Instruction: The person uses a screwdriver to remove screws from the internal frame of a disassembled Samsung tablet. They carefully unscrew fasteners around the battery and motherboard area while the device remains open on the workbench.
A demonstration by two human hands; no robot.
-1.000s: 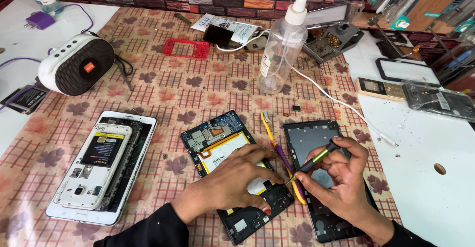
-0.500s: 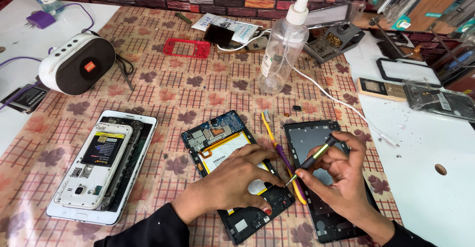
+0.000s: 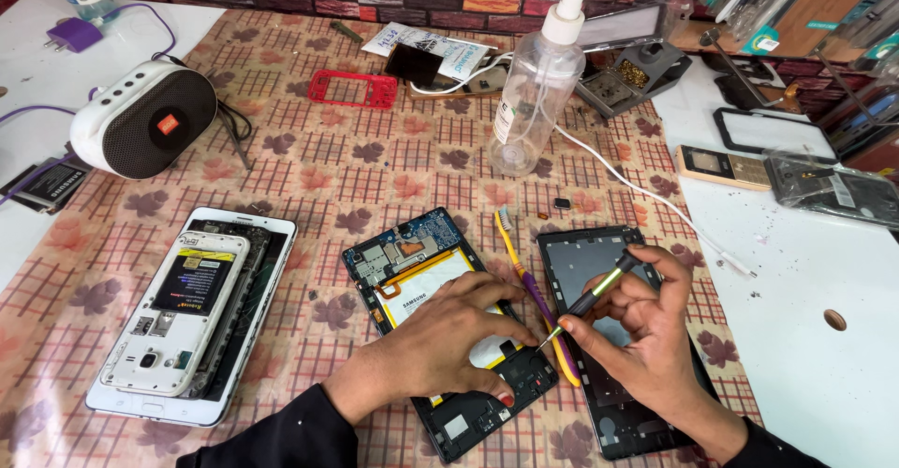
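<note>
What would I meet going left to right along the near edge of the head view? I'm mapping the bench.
White tablet with a phone on it → left hand on the opened tablet → screwdriver → right hand.

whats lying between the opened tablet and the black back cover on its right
In the head view, a yellow and purple toothbrush lies on the cloth between the opened tablet and the black back cover.

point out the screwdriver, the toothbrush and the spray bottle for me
screwdriver (image 3: 592,296), head view, on its black and green handle.
toothbrush (image 3: 521,267), head view, on its yellow and purple handle.
spray bottle (image 3: 531,103), head view, on its clear body.
</note>
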